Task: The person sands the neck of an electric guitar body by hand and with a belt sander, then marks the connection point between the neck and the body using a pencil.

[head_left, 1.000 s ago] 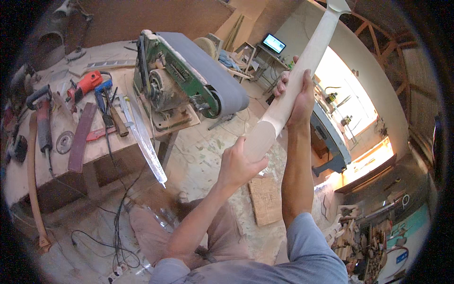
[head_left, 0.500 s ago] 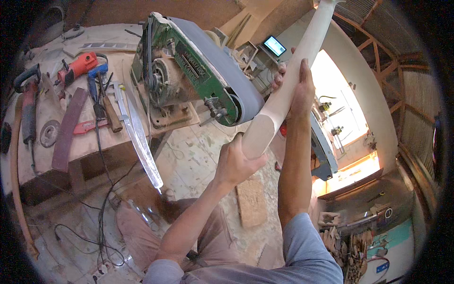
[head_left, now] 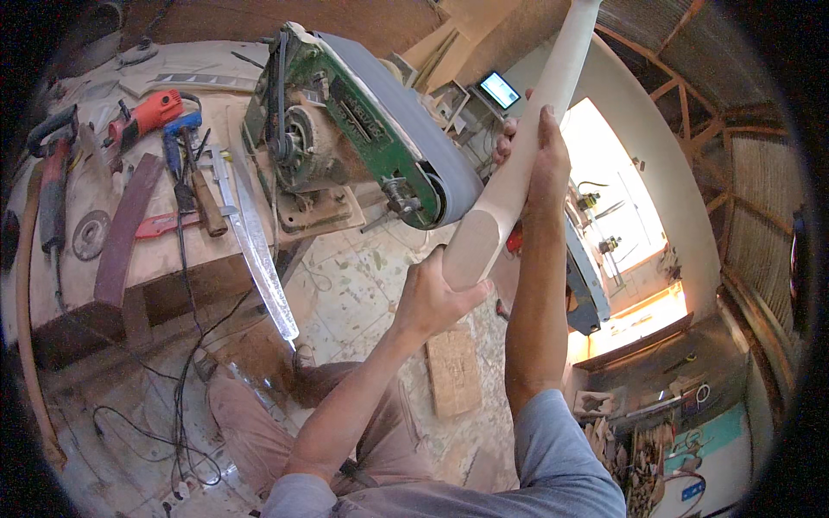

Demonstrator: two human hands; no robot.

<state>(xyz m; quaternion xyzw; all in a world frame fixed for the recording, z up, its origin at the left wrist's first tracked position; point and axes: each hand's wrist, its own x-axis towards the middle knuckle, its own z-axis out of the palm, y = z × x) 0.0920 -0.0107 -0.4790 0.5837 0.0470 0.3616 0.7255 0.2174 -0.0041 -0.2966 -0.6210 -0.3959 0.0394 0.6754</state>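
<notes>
Left hand (head_left: 432,298) grasps butt end of pale wooden blank (head_left: 518,164), right hand (head_left: 540,155) clenches mid-shaft. Blank held beside belt sander (head_left: 371,129), sanding step; next likely needs steady, even pressure.

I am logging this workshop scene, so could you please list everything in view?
wooden piece: one, pale, long and rounded, held up beside the sander's belt end
belt sander: one, green body with grey belt, on the workbench
workbench: one, dusty wood, left
angle grinder: one, orange-red, on the bench's far left
sanding disc: one, grey, near the bench's front edge
clear blade-shaped strip: one, translucent, overhanging the bench edge
cables: several, black, on the floor
small screen: one, lit, background
wood block: one, tan, on the floor
left hand: grips the piece's lower end
right hand: grips it higher up
</notes>
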